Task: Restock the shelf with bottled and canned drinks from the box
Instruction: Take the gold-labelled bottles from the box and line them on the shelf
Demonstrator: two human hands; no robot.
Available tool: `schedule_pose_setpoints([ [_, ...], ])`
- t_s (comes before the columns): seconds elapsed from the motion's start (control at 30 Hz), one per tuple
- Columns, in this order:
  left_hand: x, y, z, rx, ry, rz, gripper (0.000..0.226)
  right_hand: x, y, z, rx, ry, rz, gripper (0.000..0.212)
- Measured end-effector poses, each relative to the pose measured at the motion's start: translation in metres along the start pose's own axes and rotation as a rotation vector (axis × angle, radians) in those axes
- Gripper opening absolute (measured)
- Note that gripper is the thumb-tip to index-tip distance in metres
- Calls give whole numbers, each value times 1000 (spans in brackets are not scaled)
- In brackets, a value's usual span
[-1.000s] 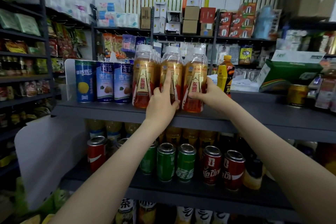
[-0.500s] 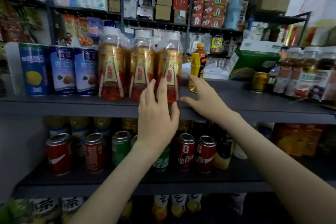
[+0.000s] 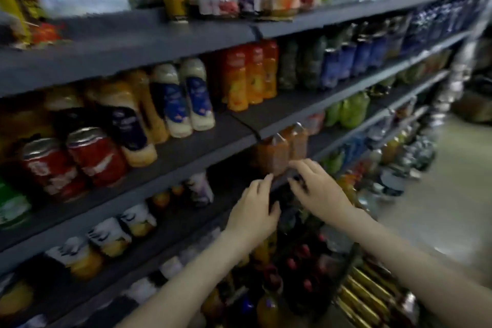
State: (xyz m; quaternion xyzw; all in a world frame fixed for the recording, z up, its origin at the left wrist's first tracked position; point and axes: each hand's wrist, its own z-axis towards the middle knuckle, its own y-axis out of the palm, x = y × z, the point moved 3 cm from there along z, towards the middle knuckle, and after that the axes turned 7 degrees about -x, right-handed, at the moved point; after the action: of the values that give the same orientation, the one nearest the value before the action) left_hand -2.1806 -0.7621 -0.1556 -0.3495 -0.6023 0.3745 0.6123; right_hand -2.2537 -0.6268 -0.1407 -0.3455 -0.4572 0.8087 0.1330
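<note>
The view is motion-blurred. My left hand [image 3: 253, 212] and my right hand [image 3: 319, 192] hover side by side in front of the grey shelf [image 3: 202, 146], fingers loosely spread, holding nothing. Just behind their fingertips stand two orange-brown bottles [image 3: 282, 153] on a lower shelf board. Below my hands sits a dark box [image 3: 346, 266] packed with several bottles with red caps [image 3: 292, 266]. Red cans [image 3: 74, 160] and white bottles with blue labels [image 3: 183, 98] stand on the shelf to the left.
Orange juice bottles [image 3: 247, 74] and dark blue bottles [image 3: 346, 58] fill the board above. Gold packs [image 3: 367, 293] lie right of the box. The aisle floor [image 3: 439, 194] opens to the right, with more drinks stacked along the shelf base.
Both hands have come off the amber bottles on the upper shelf and dropped lower. The view has swung right and down to the box and lower boards.
</note>
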Motion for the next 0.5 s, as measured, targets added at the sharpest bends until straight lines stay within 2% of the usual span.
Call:
schedule_pose_setpoints([
  [0.23, 103, 223, 99, -444, -103, -47, 54, 246, -4, -151, -150, 506, 58, 32],
  [0.37, 139, 336, 120, -617, -113, -19, 53, 345, 16, -237, -195, 763, 67, 35],
  [0.5, 135, 442, 132, -766, -117, 9, 52, 417, 70, -322, -303, 997, 135, 40],
])
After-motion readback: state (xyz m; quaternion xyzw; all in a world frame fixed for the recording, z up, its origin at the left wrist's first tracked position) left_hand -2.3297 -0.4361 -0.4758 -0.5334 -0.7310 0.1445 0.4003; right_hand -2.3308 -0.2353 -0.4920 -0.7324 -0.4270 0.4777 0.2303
